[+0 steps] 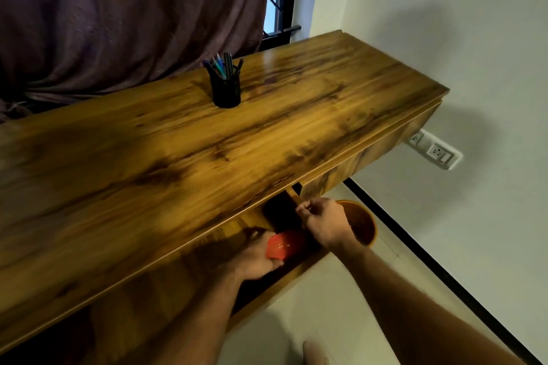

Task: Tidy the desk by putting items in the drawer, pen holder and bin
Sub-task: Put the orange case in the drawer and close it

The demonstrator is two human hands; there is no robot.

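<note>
A wooden desk fills the view, and its drawer stands pulled out under the front edge. Inside the drawer my left hand holds a flat red item by its lower edge. My right hand sits at the drawer's right side with fingers curled; whether it grips anything is unclear. On the desktop stands a black mesh pen holder with several pens in it. Just right of my right hand, an orange bin sits on the floor.
A dark curtain hangs behind the desk, with a window beside it. A white wall with a socket plate stands to the right. A dark skirting line runs along the pale floor.
</note>
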